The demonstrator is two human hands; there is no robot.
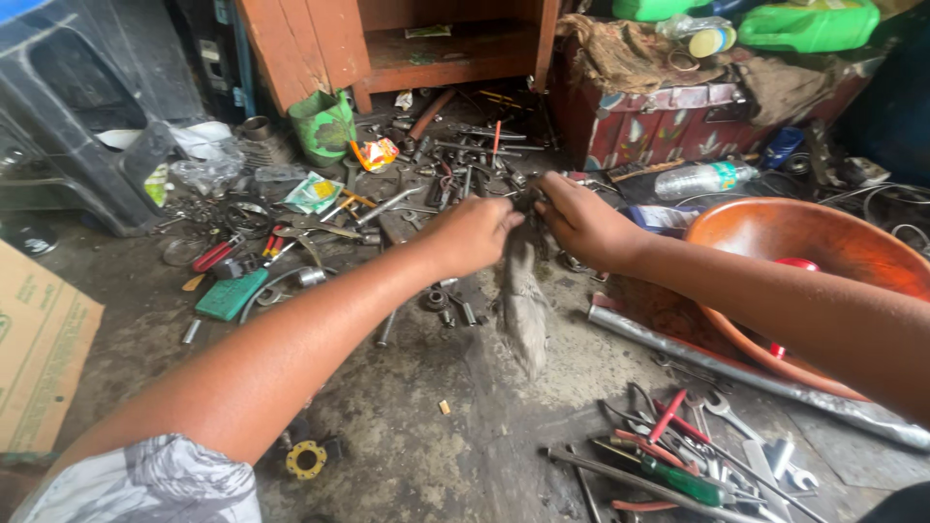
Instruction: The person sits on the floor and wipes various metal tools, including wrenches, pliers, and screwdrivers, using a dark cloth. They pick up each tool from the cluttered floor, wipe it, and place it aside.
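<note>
My left hand (472,232) and my right hand (581,221) meet over the middle of a dirty concrete floor. Both are closed around a small dark metal part (528,199) at their fingertips, too hidden to name. A grey dirty rag (524,295) hangs from between the hands down to the floor. Loose sockets and bolts (448,308) lie just below my left hand.
Scattered tools (465,155) cover the floor behind the hands. An orange bowl (775,232) and a long metal bar (746,373) lie at the right, wrenches and screwdrivers (688,455) at the front right. A green-handled tool (231,294), cardboard box (39,349), and wooden cabinet (436,44) are around.
</note>
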